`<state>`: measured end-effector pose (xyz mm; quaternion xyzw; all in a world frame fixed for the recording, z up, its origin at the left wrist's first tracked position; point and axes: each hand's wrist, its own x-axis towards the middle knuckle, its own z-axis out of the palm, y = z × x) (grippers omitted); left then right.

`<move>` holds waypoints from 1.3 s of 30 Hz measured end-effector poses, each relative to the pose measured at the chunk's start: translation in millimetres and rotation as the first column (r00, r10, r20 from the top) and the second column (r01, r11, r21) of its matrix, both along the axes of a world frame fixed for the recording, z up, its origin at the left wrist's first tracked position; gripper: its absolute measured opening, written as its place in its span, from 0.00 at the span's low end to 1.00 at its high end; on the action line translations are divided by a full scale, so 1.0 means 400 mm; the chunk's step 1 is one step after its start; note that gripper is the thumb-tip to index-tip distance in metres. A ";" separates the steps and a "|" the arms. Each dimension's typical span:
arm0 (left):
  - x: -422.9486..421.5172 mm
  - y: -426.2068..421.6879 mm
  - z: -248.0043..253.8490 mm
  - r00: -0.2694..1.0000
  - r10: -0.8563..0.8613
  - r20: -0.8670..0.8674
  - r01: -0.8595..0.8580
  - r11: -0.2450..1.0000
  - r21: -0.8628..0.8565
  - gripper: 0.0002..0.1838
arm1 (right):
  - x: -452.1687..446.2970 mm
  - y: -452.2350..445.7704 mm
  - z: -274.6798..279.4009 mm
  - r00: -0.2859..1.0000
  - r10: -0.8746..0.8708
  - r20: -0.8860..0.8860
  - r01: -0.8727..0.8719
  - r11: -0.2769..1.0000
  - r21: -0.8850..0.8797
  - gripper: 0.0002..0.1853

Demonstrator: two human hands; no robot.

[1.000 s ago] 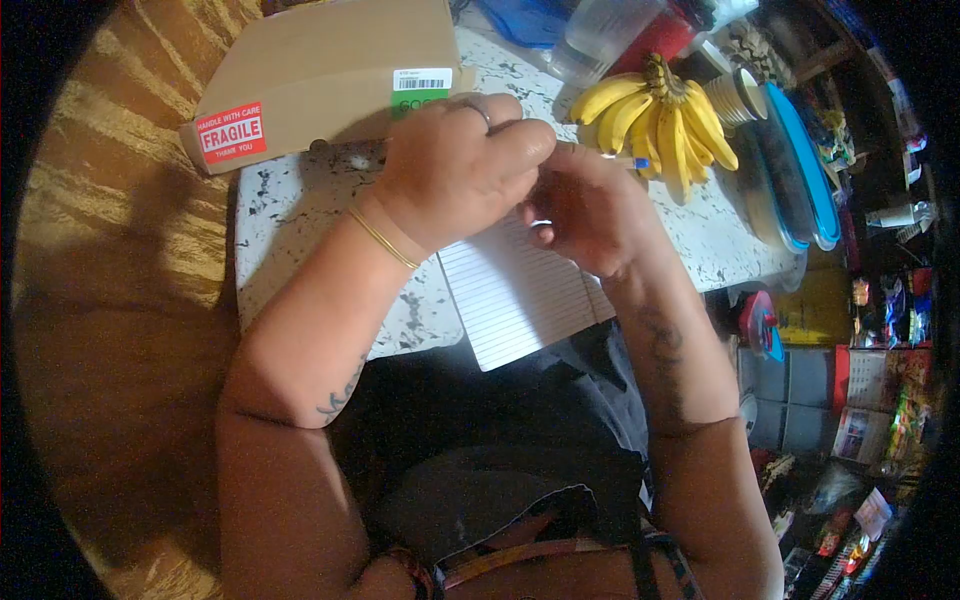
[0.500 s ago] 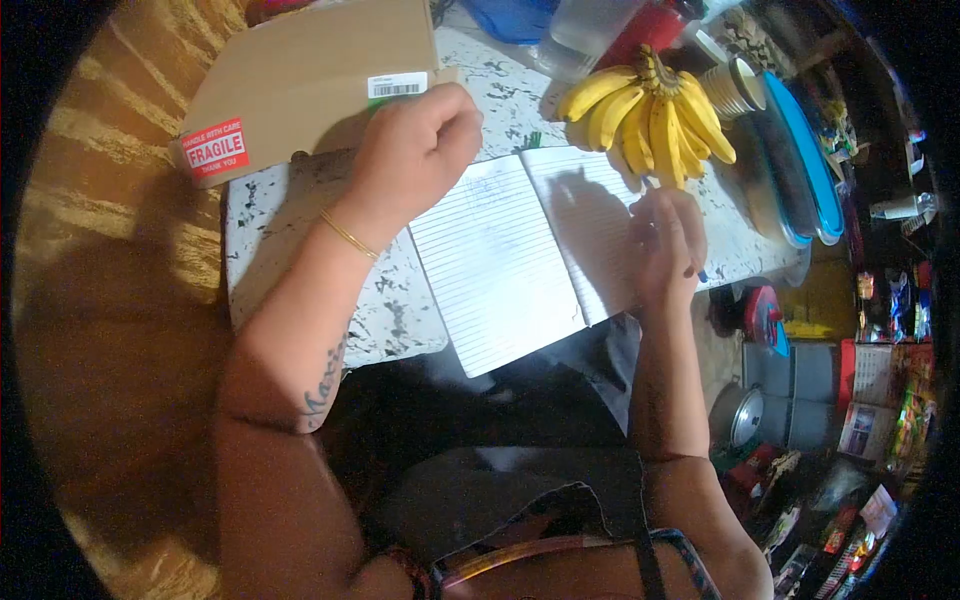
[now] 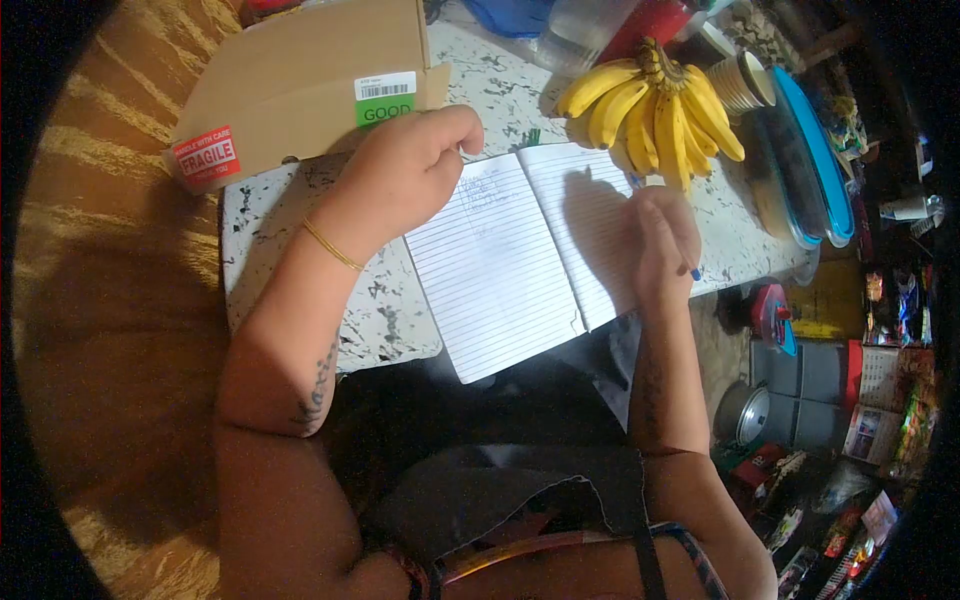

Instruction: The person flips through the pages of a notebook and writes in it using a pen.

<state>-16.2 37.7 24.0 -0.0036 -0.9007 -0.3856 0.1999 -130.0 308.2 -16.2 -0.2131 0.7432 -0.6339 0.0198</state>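
Note:
An open lined notebook (image 3: 490, 270) lies on the table, with handwriting at the top of its left page. My left hand (image 3: 415, 165) is loosely curled closed at the notebook's upper left corner, beside the cardboard box; I see nothing in its fingers. Over the right page, my right hand (image 3: 667, 235) is closed around a pen (image 3: 696, 274), whose blue end pokes out below the hand. The hand's shadow falls on that page. Just beyond the right hand rests a bunch of yellow bananas (image 3: 660, 115).
A cardboard box (image 3: 290, 80) with FRAGILE and GOOD labels stands at the left on the white, dark-flecked table (image 3: 385, 310). Behind the bananas are a clear container (image 3: 580, 40), stacked cups (image 3: 742, 80) and a blue-lidded container (image 3: 815, 160). A pot (image 3: 745, 415) sits lower right.
My left hand has lowered slightly toward the notebook's corner, uncovering the green GOOD label. My right hand has shifted only a little, still with the pen.

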 end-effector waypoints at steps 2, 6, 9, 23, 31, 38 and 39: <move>0.004 0.001 0.007 0.993 0.017 0.118 -0.014 1.000 -0.024 0.07 | 0.001 0.000 0.003 0.997 -0.018 0.077 0.020 0.999 -0.031 0.11; 0.010 -0.004 0.007 0.975 0.001 0.222 0.041 0.981 -0.188 0.08 | -0.015 0.013 -0.014 0.987 0.003 0.160 0.017 0.992 -0.127 0.12; 0.008 -0.013 -0.001 0.972 -0.008 0.235 0.065 0.969 -0.239 0.09 | -0.020 0.016 -0.021 0.975 0.082 0.207 -0.025 0.964 -0.265 0.12; 0.027 -0.006 -0.006 0.944 0.080 0.319 0.024 0.950 -0.310 0.17 | -0.052 0.040 -0.020 0.956 0.217 0.196 -0.092 0.860 -0.503 0.12; 0.036 -0.012 0.007 0.920 0.149 0.364 -0.013 0.937 -0.349 0.18 | -0.042 0.042 -0.019 0.967 0.201 0.156 -0.070 0.800 -0.596 0.05; 0.029 -0.024 -0.027 0.936 0.140 0.322 -0.016 0.933 -0.359 0.17 | 0.024 0.016 0.021 0.963 0.232 0.134 -0.125 0.832 -0.541 0.03; 0.031 -0.022 -0.020 0.932 0.140 0.334 -0.013 0.935 -0.355 0.17 | 0.033 0.004 0.028 0.955 0.248 0.163 -0.129 0.842 -0.524 0.03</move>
